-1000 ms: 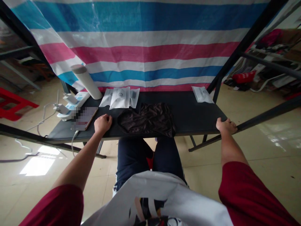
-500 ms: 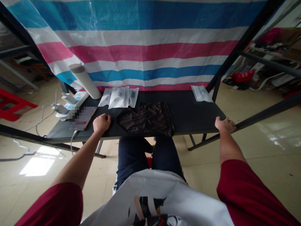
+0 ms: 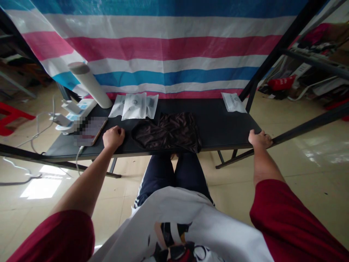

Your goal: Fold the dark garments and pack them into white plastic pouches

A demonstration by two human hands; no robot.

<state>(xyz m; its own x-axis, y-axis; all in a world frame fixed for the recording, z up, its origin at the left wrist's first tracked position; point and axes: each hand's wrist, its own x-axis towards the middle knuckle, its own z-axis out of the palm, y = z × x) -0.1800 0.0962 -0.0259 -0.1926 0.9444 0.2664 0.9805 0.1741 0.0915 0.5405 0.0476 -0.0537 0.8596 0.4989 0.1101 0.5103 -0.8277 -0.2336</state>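
My left hand (image 3: 113, 137) rests on the black table (image 3: 218, 127) near its front edge, fingers curled into a loose fist with nothing visible in it. It lies between a phone (image 3: 94, 131) on its left and a crumpled dark brown, shiny cloth item (image 3: 174, 131) on its right. That cloth looks gathered in the middle, and its right part reaches the front edge. At the table's right front corner, my right hand (image 3: 260, 139) is closed over the edge, its fingertips partly hidden.
Behind the cloth lie several white packets (image 3: 134, 105); another packet (image 3: 233, 102) is at the back right. A white bottle (image 3: 91, 85) stands beside a power strip (image 3: 77, 112) with plugged-in chargers and cables. A striped sheet (image 3: 163, 47) hangs behind, between black metal posts (image 3: 275, 58).
The view has shifted slightly, so the table things sit a little higher and further left. My legs have drawn closer together under the table. Both hands keep their places.
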